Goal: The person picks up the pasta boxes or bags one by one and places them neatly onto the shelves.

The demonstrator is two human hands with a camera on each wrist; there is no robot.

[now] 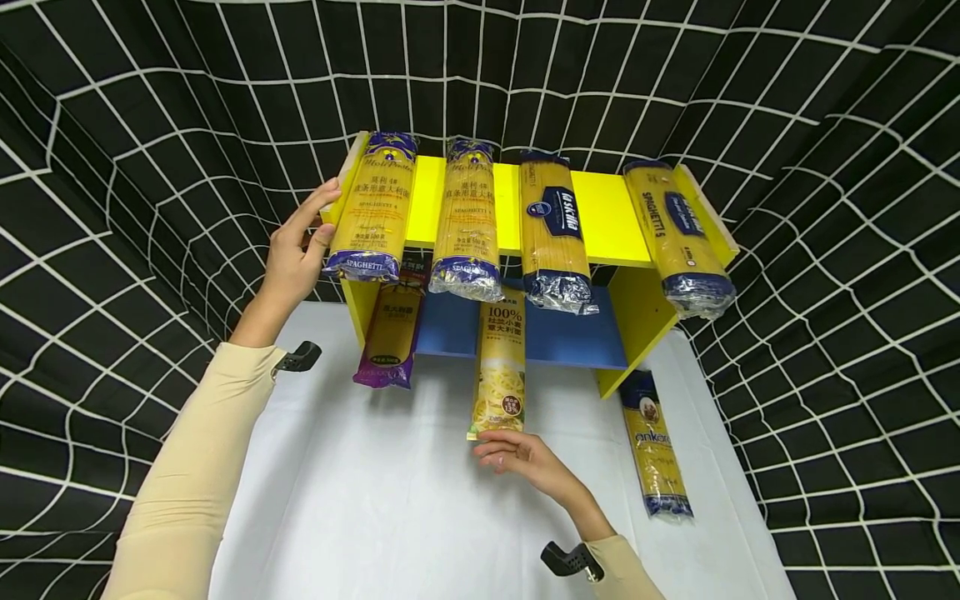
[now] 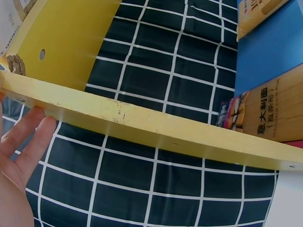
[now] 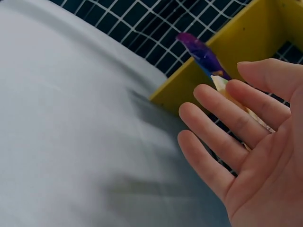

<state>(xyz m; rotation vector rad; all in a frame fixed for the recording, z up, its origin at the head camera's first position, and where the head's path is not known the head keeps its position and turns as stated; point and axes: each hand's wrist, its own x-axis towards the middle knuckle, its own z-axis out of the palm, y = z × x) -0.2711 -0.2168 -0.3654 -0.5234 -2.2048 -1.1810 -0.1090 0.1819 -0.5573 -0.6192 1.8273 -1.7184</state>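
Observation:
A yellow shelf [image 1: 611, 217] with a blue lower board [image 1: 450, 329] stands on a white cloth. My left hand [image 1: 295, 258] rests against the outside of its left side panel [image 2: 142, 120], fingers fairly straight. Beside that hand, on the top board, lies a blue-and-yellow spaghetti pack [image 1: 375, 208]. On the blue board, a yellow pasta pack [image 1: 501, 367] juts forward over the edge. My right hand [image 1: 528, 462] is at this pack's front end, its fingers [image 3: 222, 113] spread and loosely extended; whether they touch it I cannot tell. To the left a purple-ended pasta pack [image 1: 390, 333] also sticks out.
Further along the top board lie another spaghetti pack [image 1: 468, 217], a dark-blue-labelled pack [image 1: 557, 229] and a tilted one [image 1: 678, 237] at the right end. On the cloth [image 1: 360, 500], right of the shelf, lies an ankara pack [image 1: 654, 450]. Black white-gridded fabric [image 1: 480, 50] surrounds everything.

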